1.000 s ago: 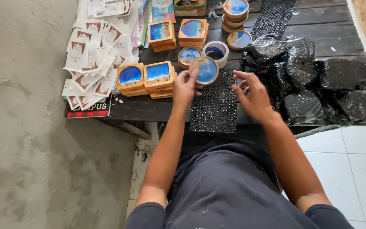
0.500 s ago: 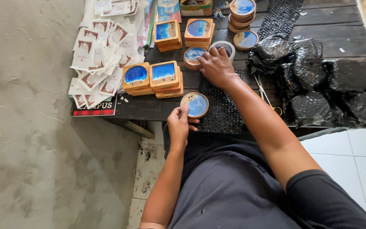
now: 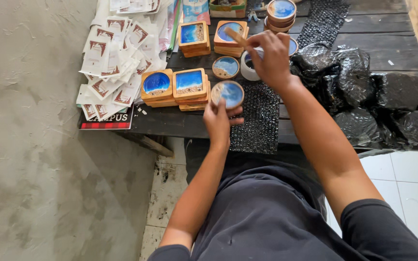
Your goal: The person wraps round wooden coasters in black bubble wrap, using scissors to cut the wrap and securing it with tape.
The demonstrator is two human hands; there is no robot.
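We hold a round coaster [image 3: 228, 94] in our left hand [image 3: 220, 122], fingers pinched on its lower rim, at the near edge of the dark wooden table [image 3: 364, 29]. The coaster is a light wooden disc with a raised rim; its face is glossy blue with a pale, whitish band along one side. It is tilted up toward us and sits just beside a stack of square coasters [image 3: 189, 86] and touching the edge of a strip of black bubble wrap [image 3: 260, 121].

Our right hand [image 3: 271, 59] is closed round a flat wooden stick [image 3: 236, 36], held over a small white cup [image 3: 248, 65]; the cup's contents are hidden by the hand. A second round coaster [image 3: 226, 67] lies flat just left of the cup.

Further left, another square coaster [image 3: 156, 85] tops its own stack, near a heap of white paper sachets [image 3: 117, 58]. To the right lie bundles wrapped in black bubble wrap [image 3: 393, 106].
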